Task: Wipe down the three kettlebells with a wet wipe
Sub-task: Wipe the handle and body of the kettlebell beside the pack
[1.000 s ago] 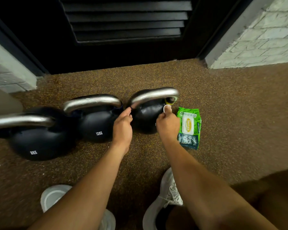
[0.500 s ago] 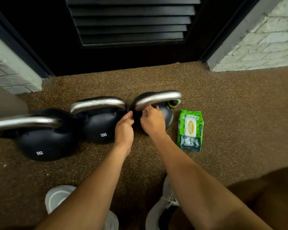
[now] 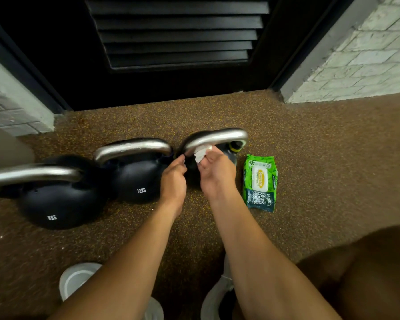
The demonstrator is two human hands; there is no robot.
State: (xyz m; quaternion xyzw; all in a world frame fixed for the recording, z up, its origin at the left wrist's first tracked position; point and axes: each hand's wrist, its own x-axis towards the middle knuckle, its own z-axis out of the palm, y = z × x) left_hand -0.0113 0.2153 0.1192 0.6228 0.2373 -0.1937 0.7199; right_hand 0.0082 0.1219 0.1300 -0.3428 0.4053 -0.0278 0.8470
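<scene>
here, right hand (image 3: 217, 174) pinches crumpled white wipe (image 3: 201, 153) under steel kettlebell handle (image 3: 217, 137); left hand (image 3: 173, 179) fingers curled there.

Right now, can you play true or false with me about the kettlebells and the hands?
1. Three kettlebells stand in a row on the floor. True.
2. The right hand holds a white wet wipe against the handle of the right kettlebell. True.
3. The green wipe pack lies to the left of all the kettlebells. False: it lies to the right of them.
4. The middle kettlebell is marked 12KG. True.
5. The left hand grips the handle of the left kettlebell. False: it is at the right kettlebell.
</scene>
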